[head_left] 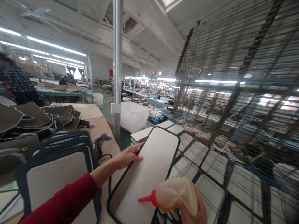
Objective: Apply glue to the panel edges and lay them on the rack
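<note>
My left hand [129, 156] grips the left edge of a long white panel [153, 155] with rounded corners and a dark border, thumb on its face. The panel is tilted up in front of me. In my right hand [195, 208] is a squeeze bottle [176, 193], pale and crumpled, with yellowish contents at the bottom. Its red nozzle [147, 198] points left over the lower part of the panel; whether the tip touches the surface I cannot tell. My right fingers are partly hidden behind the bottle.
A stack of dark-bordered panels [57, 177] stands at left, near grey-brown cut pieces [35, 116]. More white panels [212, 189] lie at right under a raised wire rack [229, 71]. A metal post [117, 68] and white bin [133, 116] stand ahead. A person [17, 79] is at far left.
</note>
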Available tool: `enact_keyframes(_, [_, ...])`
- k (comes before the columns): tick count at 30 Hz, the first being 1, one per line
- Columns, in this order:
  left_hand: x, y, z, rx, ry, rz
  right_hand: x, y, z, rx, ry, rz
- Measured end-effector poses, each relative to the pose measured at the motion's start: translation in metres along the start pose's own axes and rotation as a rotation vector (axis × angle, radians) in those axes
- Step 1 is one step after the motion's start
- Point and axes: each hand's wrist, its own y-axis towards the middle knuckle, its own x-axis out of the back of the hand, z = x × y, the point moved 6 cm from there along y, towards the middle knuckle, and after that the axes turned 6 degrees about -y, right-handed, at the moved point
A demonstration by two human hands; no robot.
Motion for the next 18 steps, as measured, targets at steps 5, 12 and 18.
enact_keyframes(5, [-0.013, -0.007, -0.004, 0.025, 0.034, 0.105, 0.006, 0.063, 0.038, 0.199, -0.081, -0.271])
enact_keyframes(12, [-0.003, -0.004, -0.007, 0.016, -0.014, 0.095, -0.002, 0.055, 0.014, 0.178, -0.178, -0.215])
enact_keyframes(18, [0.020, -0.003, -0.003, 0.035, 0.016, 0.053, -0.014, 0.034, 0.005, 0.134, -0.221, -0.104])
